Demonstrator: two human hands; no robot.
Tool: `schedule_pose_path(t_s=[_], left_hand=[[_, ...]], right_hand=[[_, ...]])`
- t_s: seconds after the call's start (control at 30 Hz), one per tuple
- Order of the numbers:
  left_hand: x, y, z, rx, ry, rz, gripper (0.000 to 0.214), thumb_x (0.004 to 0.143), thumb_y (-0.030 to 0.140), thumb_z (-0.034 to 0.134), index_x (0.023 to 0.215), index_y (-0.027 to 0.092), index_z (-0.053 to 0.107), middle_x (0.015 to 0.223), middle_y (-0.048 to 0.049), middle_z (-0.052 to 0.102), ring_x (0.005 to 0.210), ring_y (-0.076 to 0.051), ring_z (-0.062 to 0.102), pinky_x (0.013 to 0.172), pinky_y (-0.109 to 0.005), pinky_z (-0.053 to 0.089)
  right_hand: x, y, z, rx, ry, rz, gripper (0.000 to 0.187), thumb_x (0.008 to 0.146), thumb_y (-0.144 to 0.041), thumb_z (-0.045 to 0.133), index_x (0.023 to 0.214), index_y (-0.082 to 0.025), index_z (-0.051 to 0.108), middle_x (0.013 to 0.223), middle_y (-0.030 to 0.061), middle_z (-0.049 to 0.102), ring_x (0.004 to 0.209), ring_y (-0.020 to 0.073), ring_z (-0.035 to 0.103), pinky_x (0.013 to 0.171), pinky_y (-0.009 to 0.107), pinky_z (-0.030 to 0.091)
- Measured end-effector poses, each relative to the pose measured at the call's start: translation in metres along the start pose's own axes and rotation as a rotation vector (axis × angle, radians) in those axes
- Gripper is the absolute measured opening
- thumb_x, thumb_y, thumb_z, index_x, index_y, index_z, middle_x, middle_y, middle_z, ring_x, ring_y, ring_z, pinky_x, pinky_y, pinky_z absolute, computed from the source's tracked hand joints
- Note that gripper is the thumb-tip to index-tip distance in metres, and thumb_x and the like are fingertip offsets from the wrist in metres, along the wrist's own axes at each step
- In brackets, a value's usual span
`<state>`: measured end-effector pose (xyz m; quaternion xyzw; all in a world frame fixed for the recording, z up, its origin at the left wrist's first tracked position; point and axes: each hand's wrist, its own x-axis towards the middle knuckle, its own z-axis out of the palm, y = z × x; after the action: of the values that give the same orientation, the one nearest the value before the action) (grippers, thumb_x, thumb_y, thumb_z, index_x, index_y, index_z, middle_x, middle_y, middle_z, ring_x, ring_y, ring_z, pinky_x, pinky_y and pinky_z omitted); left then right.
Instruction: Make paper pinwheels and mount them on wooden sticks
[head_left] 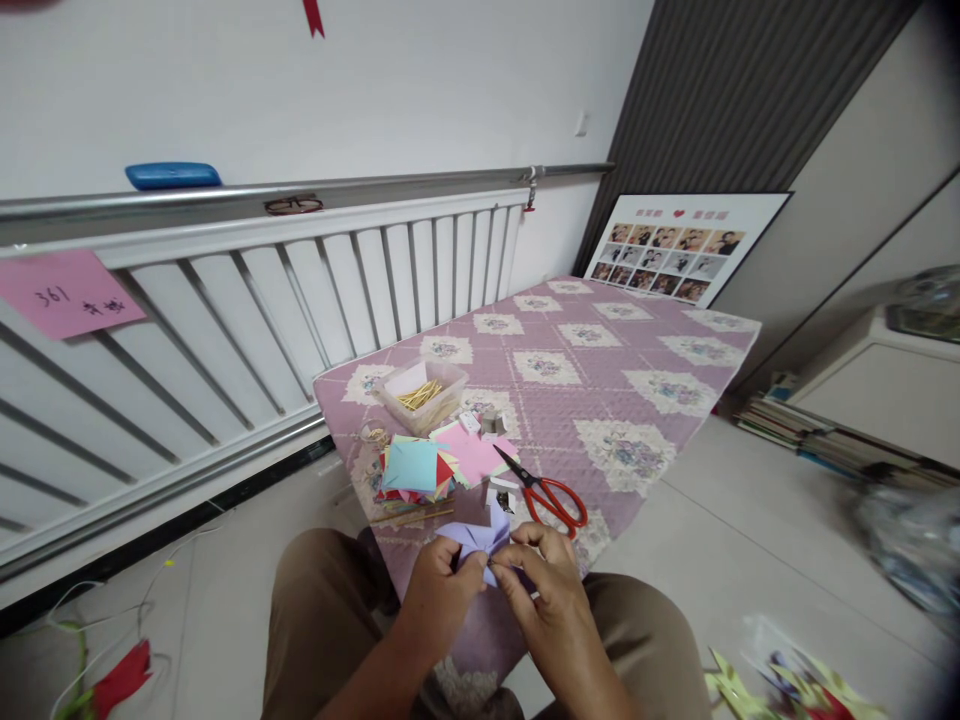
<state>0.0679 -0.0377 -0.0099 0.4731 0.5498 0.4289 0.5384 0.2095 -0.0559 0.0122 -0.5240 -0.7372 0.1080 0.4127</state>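
Observation:
A purple paper pinwheel (480, 538) with folded blades is held just above the near end of the table. My left hand (444, 590) grips its left side, thumb on top. The closed thumb and fingertips of my right hand (544, 575) press at the pinwheel's middle, where a tiny dark spot shows; what it is I cannot make out. Right behind the pinwheel stands a small open box (501, 497) with small dark bits inside. Red-handled scissors (551, 497) lie to its right, blades pointing away. On the left is a stack of coloured paper squares (411, 466), light blue on top.
Behind the stack, a clear plastic box (442, 405) holds thin yellow sticks. Pink paper (480, 452) and a small white box (493, 424) lie nearby. A white radiator (360, 280) borders the table's left side. Finished-looking yellow pinwheels (735, 685) lie on the floor at right.

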Motion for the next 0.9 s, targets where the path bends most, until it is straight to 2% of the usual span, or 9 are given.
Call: schedule_pose_path(t_s=[0.17,0.37,0.57,0.73,0.9], left_hand=[[-0.001,0.001,0.0,0.039,0.029,0.017,0.016,0.071,0.026,0.055,0.065,0.015,0.064,0.06,-0.0004,0.06,0.059,-0.015,0.055,0.055,-0.024,0.046],[0.0,0.002,-0.001,0.098,0.037,0.037,0.019,0.07,0.028,0.056,0.057,0.016,0.061,0.055,0.0009,0.058,0.055,-0.014,0.052,0.052,-0.023,0.043],[-0.004,0.01,-0.002,0.113,-0.004,0.072,0.016,0.072,0.025,0.053,0.061,0.016,0.062,0.058,0.0016,0.058,0.056,-0.013,0.051,0.054,-0.023,0.04],[-0.007,0.018,-0.003,0.232,0.002,0.158,0.02,0.071,0.02,0.051,0.052,0.016,0.056,0.049,0.0038,0.05,0.05,-0.01,0.043,0.05,-0.022,0.032],[-0.008,0.018,-0.003,0.262,0.0,0.232,0.016,0.071,0.017,0.051,0.066,0.014,0.066,0.064,-0.0016,0.064,0.06,-0.014,0.055,0.058,-0.023,0.039]], right_hand=[[0.0,0.0,-0.001,0.001,-0.012,0.022,0.011,0.083,-0.02,0.058,0.077,-0.025,0.066,0.113,0.0095,0.054,0.11,0.0306,0.047,0.087,0.048,0.041],[0.001,-0.002,-0.002,0.048,-0.056,0.062,0.014,0.083,-0.02,0.057,0.072,-0.024,0.064,0.125,0.0105,0.049,0.119,0.0327,0.041,0.092,0.054,0.038],[0.001,-0.001,-0.002,0.125,-0.082,0.116,0.014,0.083,-0.023,0.057,0.072,-0.024,0.065,0.122,0.0119,0.053,0.119,0.0313,0.046,0.093,0.051,0.041],[0.002,-0.001,-0.004,0.195,-0.111,0.201,0.012,0.082,-0.026,0.06,0.073,-0.024,0.067,0.114,0.011,0.06,0.115,0.0297,0.051,0.092,0.047,0.044],[-0.001,0.002,-0.002,0.31,-0.08,0.293,0.012,0.077,-0.028,0.064,0.067,-0.021,0.063,0.1,0.0089,0.066,0.1,0.0267,0.061,0.084,0.039,0.049]])
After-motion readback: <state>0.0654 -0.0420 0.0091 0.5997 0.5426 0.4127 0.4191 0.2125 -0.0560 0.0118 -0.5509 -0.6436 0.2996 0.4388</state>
